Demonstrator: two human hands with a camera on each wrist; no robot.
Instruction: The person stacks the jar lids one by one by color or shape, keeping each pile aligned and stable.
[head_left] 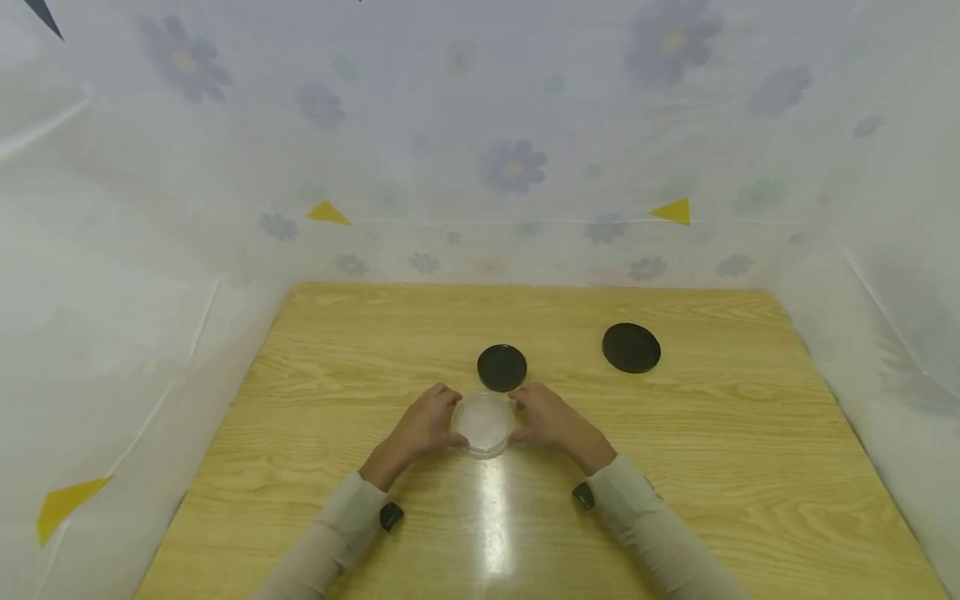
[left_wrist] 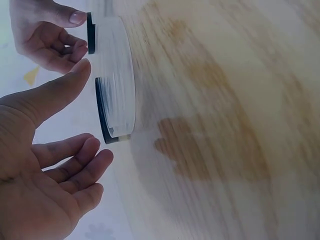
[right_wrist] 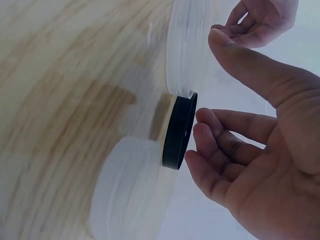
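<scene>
A clear round dish [head_left: 483, 423] with a low wall sits on the table between my two hands. My left hand [head_left: 425, 425] is at its left side, fingers loosely bent and thumb near the front rim. On the right side, my right hand [head_left: 551, 421] mirrors it. In the left wrist view, a small gap shows between the left thumb and the dish [left_wrist: 122, 75]. The right wrist view has the right thumb tip close by the dish [right_wrist: 187, 50], the other fingers beside a black shallow disc [right_wrist: 178, 132]. This small black disc [head_left: 502, 367] lies just behind the dish.
A larger black disc [head_left: 632, 347] with a raised rim lies farther back on the right. The wood-grain table [head_left: 337, 333] is enclosed at the back and sides by pale flowered sheeting [head_left: 420, 183]. Yellow triangles [head_left: 327, 213] mark the sheeting.
</scene>
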